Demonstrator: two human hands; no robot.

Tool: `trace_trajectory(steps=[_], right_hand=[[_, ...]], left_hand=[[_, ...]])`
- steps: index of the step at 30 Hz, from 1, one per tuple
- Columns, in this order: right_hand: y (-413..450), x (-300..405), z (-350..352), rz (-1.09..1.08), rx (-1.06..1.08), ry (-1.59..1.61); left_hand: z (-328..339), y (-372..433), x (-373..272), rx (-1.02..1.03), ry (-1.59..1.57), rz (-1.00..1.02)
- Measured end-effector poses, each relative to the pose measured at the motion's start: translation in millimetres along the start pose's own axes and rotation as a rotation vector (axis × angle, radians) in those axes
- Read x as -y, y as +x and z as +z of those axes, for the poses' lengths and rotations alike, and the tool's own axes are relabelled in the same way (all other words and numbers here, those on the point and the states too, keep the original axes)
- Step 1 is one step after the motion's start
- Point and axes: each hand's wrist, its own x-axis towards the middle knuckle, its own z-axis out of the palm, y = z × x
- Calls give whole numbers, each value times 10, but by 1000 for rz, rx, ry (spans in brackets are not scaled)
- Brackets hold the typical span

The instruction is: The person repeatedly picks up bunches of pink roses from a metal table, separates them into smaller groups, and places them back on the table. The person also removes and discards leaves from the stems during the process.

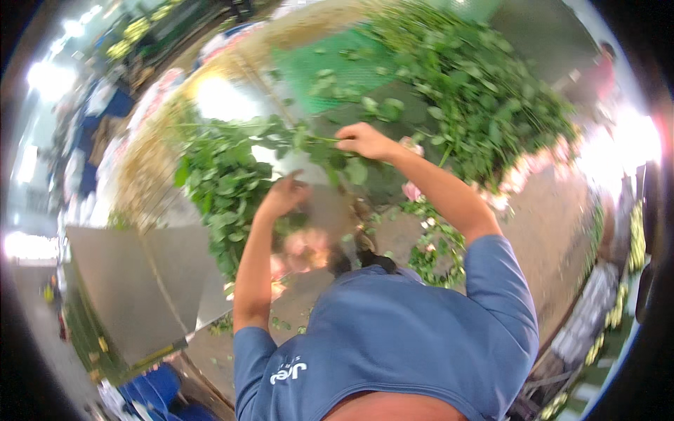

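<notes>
My right hand (363,141) is pinched on a green leafy rose stem (324,139) above the table. My left hand (289,193), somewhat blurred, hangs with fingers apart beside a pile of leafy rose stems (226,194) on the left; I see nothing in it. Blurred pale pink rose heads (305,248) lie just below that hand. A larger heap of long-stemmed roses (474,94) lies to the right, its pink blooms (537,163) towards the lower right. A single pink rose (412,191) shows under my right forearm.
Green mesh (326,68) and loose leaves cover part of the metal table (174,273). Cut stems (142,173) are heaped along its far left edge. Leaves and blooms (437,252) litter the floor. A person in pink (603,73) is at the far right. Blue containers (152,387) stand lower left.
</notes>
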Motion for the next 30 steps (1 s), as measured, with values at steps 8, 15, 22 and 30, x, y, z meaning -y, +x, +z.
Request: trace_trajectory(steps=[8,15,22,30], right_hand=[[-366,-162,-53,-1,-263,215],[-507,70,12,43,-302,-67],[60,171,686,177,-335,458],[721,-209,1502,215,-232,297]], left_hand=[[772,726,-811,-25,-1177,226],[717,695,-990,-180,-1062,20],[213,537,-640,-353,-1043,-49],[-118,660,299,-626,-640,-279]])
